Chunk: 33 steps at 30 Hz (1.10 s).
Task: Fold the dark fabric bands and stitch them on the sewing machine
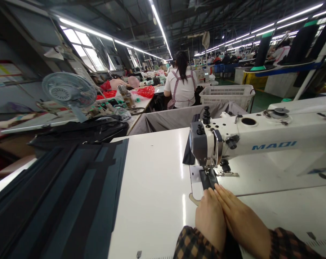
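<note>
Under both hands (224, 216), dark strip (208, 178) runs lengthwise toward needle.

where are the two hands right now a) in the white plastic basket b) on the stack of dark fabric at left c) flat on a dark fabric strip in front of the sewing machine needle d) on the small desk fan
c: the left hand and right hand lie side by side on the narrow dark fabric strip running under the presser foot of the white sewing machine.
</note>
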Motion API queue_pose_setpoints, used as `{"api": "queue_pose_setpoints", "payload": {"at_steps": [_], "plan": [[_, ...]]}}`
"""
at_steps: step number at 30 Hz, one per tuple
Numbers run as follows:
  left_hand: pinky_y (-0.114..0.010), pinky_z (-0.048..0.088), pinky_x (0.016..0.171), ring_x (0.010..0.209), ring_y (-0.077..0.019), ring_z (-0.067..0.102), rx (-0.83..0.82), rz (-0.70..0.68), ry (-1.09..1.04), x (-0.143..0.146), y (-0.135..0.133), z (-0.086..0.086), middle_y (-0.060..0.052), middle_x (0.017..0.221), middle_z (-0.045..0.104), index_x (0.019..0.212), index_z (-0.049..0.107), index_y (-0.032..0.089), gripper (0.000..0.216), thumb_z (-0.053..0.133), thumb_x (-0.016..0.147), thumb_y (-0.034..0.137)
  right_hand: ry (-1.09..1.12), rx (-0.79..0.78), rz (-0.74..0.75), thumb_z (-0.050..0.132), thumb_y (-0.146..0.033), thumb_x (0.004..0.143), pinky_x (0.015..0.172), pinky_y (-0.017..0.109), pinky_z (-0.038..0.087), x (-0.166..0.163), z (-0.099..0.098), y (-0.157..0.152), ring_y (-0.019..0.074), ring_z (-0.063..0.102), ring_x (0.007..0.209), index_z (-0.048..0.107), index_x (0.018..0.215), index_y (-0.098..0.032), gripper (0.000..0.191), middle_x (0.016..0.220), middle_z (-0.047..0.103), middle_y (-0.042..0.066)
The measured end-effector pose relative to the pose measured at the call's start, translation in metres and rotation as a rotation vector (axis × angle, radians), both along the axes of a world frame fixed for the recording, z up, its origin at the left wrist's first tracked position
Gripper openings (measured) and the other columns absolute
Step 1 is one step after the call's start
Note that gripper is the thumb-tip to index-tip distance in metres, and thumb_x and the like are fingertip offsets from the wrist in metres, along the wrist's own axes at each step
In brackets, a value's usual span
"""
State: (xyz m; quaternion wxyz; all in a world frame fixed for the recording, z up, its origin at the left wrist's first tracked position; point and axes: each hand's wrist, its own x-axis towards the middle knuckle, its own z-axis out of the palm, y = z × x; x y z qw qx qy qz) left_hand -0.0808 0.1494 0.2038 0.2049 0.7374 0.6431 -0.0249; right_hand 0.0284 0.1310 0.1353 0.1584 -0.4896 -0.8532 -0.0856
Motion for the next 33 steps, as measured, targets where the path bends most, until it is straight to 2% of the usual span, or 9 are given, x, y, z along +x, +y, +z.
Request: {"api": "queue_pose_setpoints", "payload": {"at_steps": [10,14,17,19,22,25,27,30,33], "plan": [[-0.034,0.046,0.078,0.092,-0.0226,0.056,0.085,-0.011,-0.027,0.003,0.022,-0.008,-0.016,0.103,0.055,0.110,0.048,0.004,0.032,0.032,0.083,0.008,0.039,-0.028,0.037,0.033,-0.002,0.075,0.098,0.036,0.037,0.000,-0.005,0.028,0.0211,0.031,0.123,0.032,0.131,-0.008,0.056,0.132,0.037,0.015],[-0.031,0.046,0.077,0.088,-0.0192,0.057,0.131,0.023,-0.094,0.002,0.033,-0.007,-0.013,0.103,0.055,0.108,0.049,0.010,0.028,0.036,0.083,0.011,0.145,-0.053,0.010,0.032,-0.005,0.078,0.099,0.037,0.036,-0.003,-0.005,0.037,0.0207,0.032,0.123,0.036,0.128,-0.007,0.051,0.130,0.039,0.014],[-0.031,0.044,0.081,0.089,-0.0181,0.057,0.176,0.089,-0.150,-0.005,0.025,-0.004,-0.011,0.104,0.055,0.110,0.047,0.014,0.029,0.032,0.085,0.014,0.191,-0.051,-0.034,0.031,-0.012,0.084,0.098,0.039,0.037,-0.008,-0.006,0.026,0.0210,0.034,0.121,0.040,0.125,-0.007,0.043,0.129,0.040,0.015],[-0.030,0.042,0.084,0.094,-0.0178,0.055,0.185,0.117,-0.191,-0.011,0.003,-0.005,-0.011,0.106,0.055,0.111,0.045,0.014,0.029,0.031,0.086,0.015,0.216,-0.049,-0.070,0.029,-0.016,0.086,0.098,0.039,0.037,-0.011,-0.006,0.002,0.0214,0.035,0.121,0.041,0.124,-0.006,0.040,0.129,0.040,0.015],[-0.027,0.042,0.084,0.096,-0.0163,0.055,0.193,0.195,-0.446,-0.023,-0.059,-0.018,-0.009,0.104,0.057,0.110,0.044,0.016,0.028,0.032,0.086,0.018,0.282,-0.054,-0.102,0.030,-0.018,0.087,0.097,0.039,0.039,-0.012,-0.005,-0.054,0.0223,0.033,0.122,0.035,0.128,-0.008,0.043,0.133,0.035,0.013],[-0.026,0.045,0.067,0.073,-0.0159,0.058,0.147,0.413,-0.790,-0.030,-0.129,-0.041,-0.003,0.079,0.060,0.095,0.047,0.020,0.018,0.037,0.085,0.030,0.414,-0.083,-0.114,0.032,-0.016,0.086,0.095,0.039,0.040,-0.012,-0.007,-0.116,0.0241,0.032,0.122,0.025,0.134,-0.013,0.049,0.136,0.031,0.010],[-0.024,0.044,0.058,0.061,-0.0145,0.055,0.069,0.557,-0.964,-0.032,-0.163,-0.055,0.000,0.067,0.057,0.083,0.046,0.020,0.017,0.042,0.082,0.037,0.577,-0.112,-0.198,0.035,-0.016,0.086,0.091,0.037,0.044,-0.013,-0.014,-0.150,0.0248,0.038,0.119,0.020,0.136,-0.015,0.052,0.133,0.035,0.011],[-0.022,0.044,0.056,0.061,-0.0141,0.055,-0.036,0.704,-1.136,-0.029,-0.184,-0.063,0.000,0.065,0.056,0.075,0.042,0.019,0.022,0.050,0.077,0.040,0.747,-0.191,-0.287,0.038,-0.016,0.086,0.076,0.027,0.053,-0.019,-0.033,-0.187,0.0212,0.054,0.103,0.011,0.138,-0.018,0.058,0.121,0.050,0.012],[-0.021,0.044,0.058,0.062,-0.0137,0.055,-0.001,0.619,-1.021,-0.024,-0.186,-0.050,0.001,0.064,0.054,0.071,0.039,0.020,0.017,0.048,0.078,0.033,0.640,-0.256,-0.262,0.035,-0.011,0.087,0.067,0.022,0.054,-0.025,-0.049,-0.206,0.0179,0.059,0.093,0.004,0.138,-0.022,0.061,0.108,0.059,0.006]]}}
